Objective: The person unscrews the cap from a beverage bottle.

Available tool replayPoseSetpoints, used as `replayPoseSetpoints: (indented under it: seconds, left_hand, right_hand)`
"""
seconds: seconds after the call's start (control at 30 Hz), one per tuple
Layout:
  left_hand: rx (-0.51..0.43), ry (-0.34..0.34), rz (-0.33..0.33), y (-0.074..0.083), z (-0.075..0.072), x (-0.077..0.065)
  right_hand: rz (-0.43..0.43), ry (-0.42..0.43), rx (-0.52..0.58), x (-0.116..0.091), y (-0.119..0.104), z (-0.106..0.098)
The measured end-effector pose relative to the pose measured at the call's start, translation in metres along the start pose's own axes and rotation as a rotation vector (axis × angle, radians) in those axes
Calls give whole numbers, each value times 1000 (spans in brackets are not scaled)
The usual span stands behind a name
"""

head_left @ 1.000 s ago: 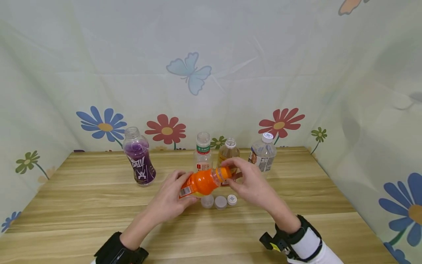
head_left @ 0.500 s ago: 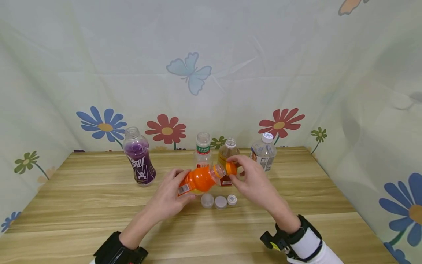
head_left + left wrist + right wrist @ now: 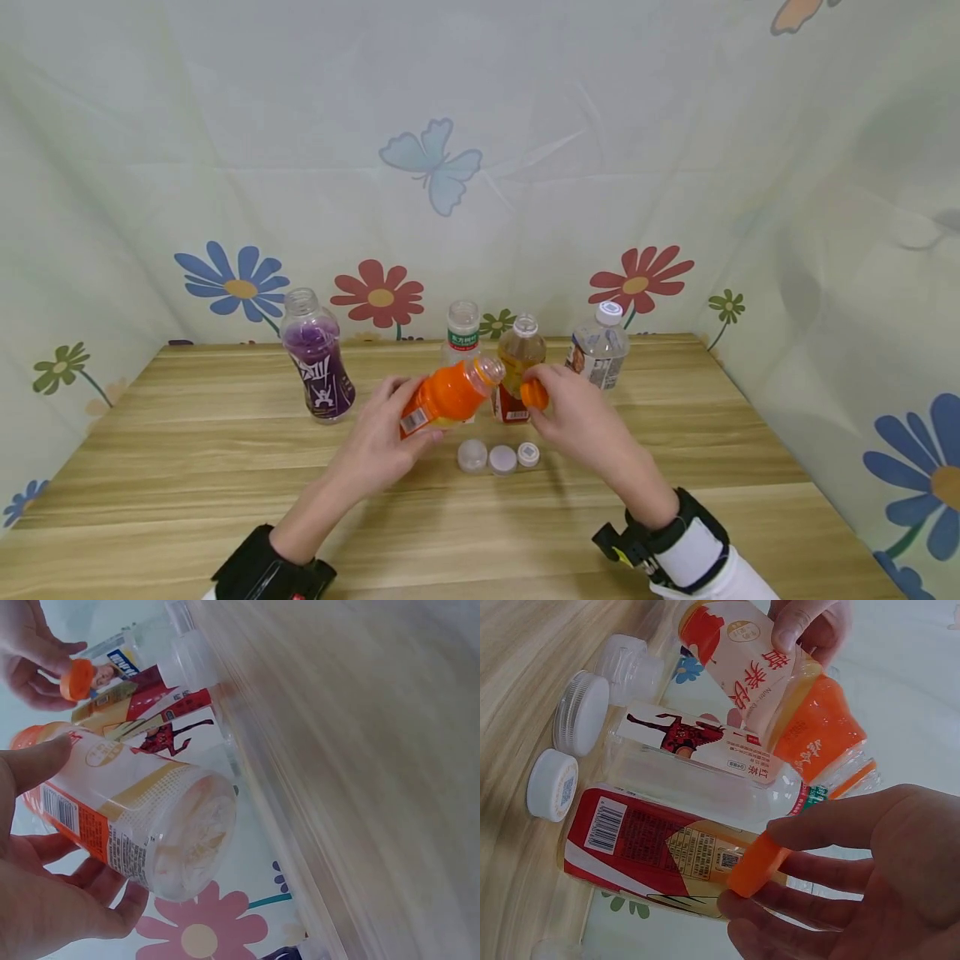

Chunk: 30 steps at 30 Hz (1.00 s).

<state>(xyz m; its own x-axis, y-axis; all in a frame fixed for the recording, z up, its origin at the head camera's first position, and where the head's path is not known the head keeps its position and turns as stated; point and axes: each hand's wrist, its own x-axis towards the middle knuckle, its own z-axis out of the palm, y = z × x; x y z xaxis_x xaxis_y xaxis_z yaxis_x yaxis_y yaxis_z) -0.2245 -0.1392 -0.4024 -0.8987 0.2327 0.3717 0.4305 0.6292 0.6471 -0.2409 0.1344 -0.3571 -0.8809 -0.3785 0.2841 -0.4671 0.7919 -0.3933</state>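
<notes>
My left hand (image 3: pixel 382 433) grips an orange-labelled plastic bottle (image 3: pixel 450 392), tilted above the table with its uncapped mouth pointing up and right. The left wrist view shows thumb and fingers round the bottle's body (image 3: pixel 135 802). Just right of the bottle mouth, my right hand (image 3: pixel 581 417) pinches an orange cap (image 3: pixel 534 394) between thumb and fingers. In the right wrist view the cap (image 3: pixel 757 864) is apart from the bottle. Three loose caps lie in a row below: a translucent one (image 3: pixel 472 456), a whitish one (image 3: pixel 502 460) and a white one (image 3: pixel 528 454).
An uncapped purple bottle (image 3: pixel 318 358) stands at left. Behind my hands stand an uncapped clear bottle (image 3: pixel 462 333) with a green-red band and an uncapped amber-and-red bottle (image 3: pixel 522 350). A clear bottle with a white cap (image 3: pixel 598 346) is at back right. A printed curtain (image 3: pixel 525 167) borders the table.
The orange cap has come off the bottle in my right hand and moved slightly right and down. The bottle in my left hand has shifted left, its mouth tipping further upward.
</notes>
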Motion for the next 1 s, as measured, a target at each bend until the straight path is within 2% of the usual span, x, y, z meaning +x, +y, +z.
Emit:
replayPoseSetpoints:
  seconds: [0.17, 0.37, 0.47, 0.77, 1.0]
  left_hand:
    - [10, 33, 0, -2, -1, 1]
    - [46, 62, -14, -4, -2, 1]
    - [50, 67, -32, -4, -2, 1]
    - [12, 70, -113, -4, -4, 1]
    - [-39, 94, -142, -9, -7, 3]
  right_hand:
    - [20, -73, -65, 0, 3, 3]
    - [68, -216, -134, 2, 7, 7]
    - [57, -261, -158, 2, 9, 10]
    - [38, -306, -168, 1, 15, 16]
    - [59, -350, -194, 3, 24, 23]
